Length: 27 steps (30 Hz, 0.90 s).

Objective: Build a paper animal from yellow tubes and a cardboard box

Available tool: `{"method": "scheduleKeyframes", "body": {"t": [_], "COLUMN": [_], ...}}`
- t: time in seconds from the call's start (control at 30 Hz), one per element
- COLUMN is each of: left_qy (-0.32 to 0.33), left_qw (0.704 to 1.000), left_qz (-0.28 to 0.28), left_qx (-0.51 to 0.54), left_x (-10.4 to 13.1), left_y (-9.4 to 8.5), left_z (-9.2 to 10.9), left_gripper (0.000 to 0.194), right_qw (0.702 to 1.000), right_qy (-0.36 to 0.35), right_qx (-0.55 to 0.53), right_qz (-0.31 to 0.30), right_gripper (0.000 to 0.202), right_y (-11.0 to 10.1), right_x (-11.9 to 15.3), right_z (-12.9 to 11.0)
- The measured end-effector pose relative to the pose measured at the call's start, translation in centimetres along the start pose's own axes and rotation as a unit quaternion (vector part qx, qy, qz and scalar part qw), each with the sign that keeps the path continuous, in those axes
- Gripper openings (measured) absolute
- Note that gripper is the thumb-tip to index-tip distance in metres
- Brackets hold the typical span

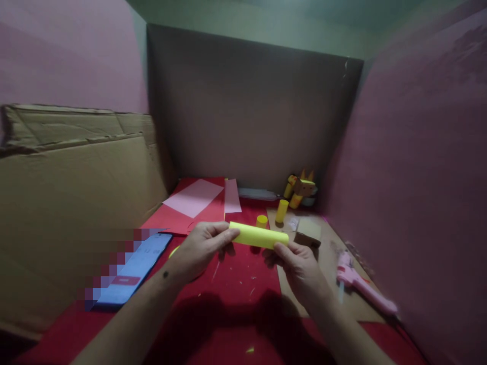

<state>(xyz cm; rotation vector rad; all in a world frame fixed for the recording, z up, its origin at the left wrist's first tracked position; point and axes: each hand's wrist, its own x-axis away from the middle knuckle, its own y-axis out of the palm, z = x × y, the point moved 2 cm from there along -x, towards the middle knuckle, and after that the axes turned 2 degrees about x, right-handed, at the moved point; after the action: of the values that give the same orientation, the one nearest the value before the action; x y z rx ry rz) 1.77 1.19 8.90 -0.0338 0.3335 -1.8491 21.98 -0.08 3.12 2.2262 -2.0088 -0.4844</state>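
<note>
A strip of bright yellow paper (258,235), curved along its length, is held level above the red table between both hands. My left hand (201,248) pinches its left end between thumb and fingers. At the other end, my right hand (300,266) grips the lower right corner, thumb in front. Just behind the strip stands a short yellow paper tube (262,221), partly covered by it. Farther back, a taller yellow paper tube (282,211) is upright on a cardboard sheet (294,289). A yellow curved piece (174,252) shows partly behind my left wrist.
On the right lie a pink glue gun (361,286) and a small cardboard box (308,233). A phone (137,271) is at left, beside a tall cardboard panel (76,213). Pink paper (194,197) on red sheets and a cardboard animal figure (304,187) are at the back.
</note>
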Motion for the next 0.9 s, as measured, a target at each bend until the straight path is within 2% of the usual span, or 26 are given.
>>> {"method": "scheduleKeyframes", "body": {"t": [0.2, 0.4, 0.53, 0.67, 0.8, 0.9], "left_qy": [0.015, 0.025, 0.002, -0.023, -0.040, -0.045], "left_qw": [0.996, 0.987, 0.980, 0.965, 0.961, 0.961], "left_qz": [0.023, 0.039, 0.073, 0.080, 0.083, 0.085], "left_qx": [0.089, 0.152, 0.183, 0.249, 0.260, 0.261], "left_x": [-1.4, -2.0, -2.5, -2.9, -2.8, -2.7], "left_y": [0.5, 0.8, 1.1, 1.6, 1.7, 1.8], "left_z": [-0.6, -2.2, -3.5, -4.6, -5.2, -5.3], "left_gripper": [0.032, 0.035, 0.035, 0.036, 0.037, 0.037], "right_qw": [0.995, 0.990, 0.985, 0.969, 0.968, 0.971], "right_qy": [-0.045, -0.081, -0.092, -0.125, -0.126, -0.119], "right_qx": [0.092, 0.115, 0.147, 0.211, 0.212, 0.204], "right_qz": [-0.001, -0.003, -0.015, -0.031, -0.053, -0.045], "right_gripper": [0.021, 0.023, 0.024, 0.027, 0.019, 0.019], "right_y": [0.5, 1.1, 1.1, 1.3, 1.6, 1.4], "right_x": [-1.1, -2.5, -3.0, -2.6, -2.0, -2.0], "right_z": [-1.8, -1.8, -1.6, -2.1, -2.4, -2.0]}}
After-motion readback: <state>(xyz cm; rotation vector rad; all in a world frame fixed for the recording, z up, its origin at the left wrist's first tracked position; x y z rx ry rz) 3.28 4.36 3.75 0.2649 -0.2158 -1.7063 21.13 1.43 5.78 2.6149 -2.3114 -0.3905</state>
